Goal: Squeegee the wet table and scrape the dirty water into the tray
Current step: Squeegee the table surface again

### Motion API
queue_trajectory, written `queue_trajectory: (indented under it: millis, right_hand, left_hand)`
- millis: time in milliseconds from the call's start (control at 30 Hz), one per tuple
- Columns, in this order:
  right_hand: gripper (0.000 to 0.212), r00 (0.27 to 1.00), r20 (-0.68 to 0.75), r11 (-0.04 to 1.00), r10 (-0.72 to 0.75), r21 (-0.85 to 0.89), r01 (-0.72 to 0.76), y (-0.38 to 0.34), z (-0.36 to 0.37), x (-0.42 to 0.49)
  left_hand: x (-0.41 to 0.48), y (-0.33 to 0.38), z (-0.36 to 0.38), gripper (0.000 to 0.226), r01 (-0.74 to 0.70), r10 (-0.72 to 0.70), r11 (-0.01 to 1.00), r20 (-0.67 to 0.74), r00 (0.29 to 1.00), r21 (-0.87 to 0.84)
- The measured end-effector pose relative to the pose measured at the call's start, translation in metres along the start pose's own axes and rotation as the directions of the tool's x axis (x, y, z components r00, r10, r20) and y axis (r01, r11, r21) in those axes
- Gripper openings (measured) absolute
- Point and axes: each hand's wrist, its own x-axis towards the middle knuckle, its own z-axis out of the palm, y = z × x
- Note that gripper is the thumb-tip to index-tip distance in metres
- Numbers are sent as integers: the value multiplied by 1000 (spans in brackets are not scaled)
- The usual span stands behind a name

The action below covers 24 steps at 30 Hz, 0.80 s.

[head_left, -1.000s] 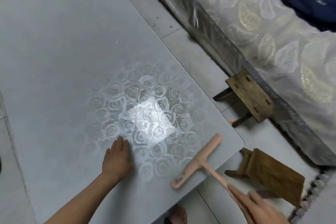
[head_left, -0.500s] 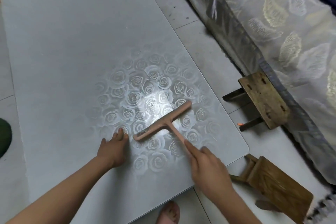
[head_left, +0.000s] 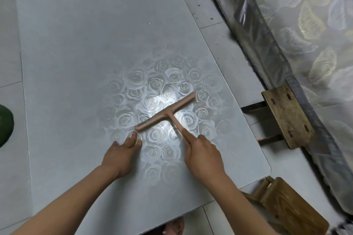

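Squeegee (head_left: 165, 114): pale pink, T-shaped, one piece. Blade bar lies edge-down on the table, running diagonally from lower left to upper right; handle stem runs back toward the near right, its end gripped.

Table (head_left: 91, 47): large, pale grey, rectangular with rounded corners. Embossed rose pattern shows in the glossy, light-reflecting patch around the squeegee; the surface elsewhere looks matte.

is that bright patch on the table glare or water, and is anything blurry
Head view: the patch on the table by the squeegee looks like lamp glare, bringing out the rose pattern; water cannot be told. The right hand and left hand are sharp; the right frame edge smears, and straight edges bow.
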Motion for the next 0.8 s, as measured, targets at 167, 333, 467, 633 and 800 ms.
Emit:
queue_trajectory:
  millis: [167, 333, 467, 633, 800]
  right_hand:
    - [49, 995, -63, 996, 77, -46, -80, 35, -8, -55]
    - [56, 999, 0, 998, 47, -46, -47, 16, -1, -16]
    - [53, 1000, 15, 1000, -7, -30, 7, -25, -17, 69]
    - [42, 995, -55, 994, -88, -72, 84, -6, -44, 52]
    - [49, 997, 62, 995, -34, -90, 40, 2, -32, 45]
  left_hand:
    - [2, -8, -1, 73, -21, 18, 997, -37, 999, -80]
    - [6, -19, -9, 55, -56, 44, 989, -85, 995, -139]
    - [16, -30, -19, 33, -103, 33, 951, -236, 971, -292]
    - [23, -49, -32, 40, -56, -140, 881, -372, 918, -470]
    - [40, -72, -38, 63, 161, -244, 943, -276, 930, -292]
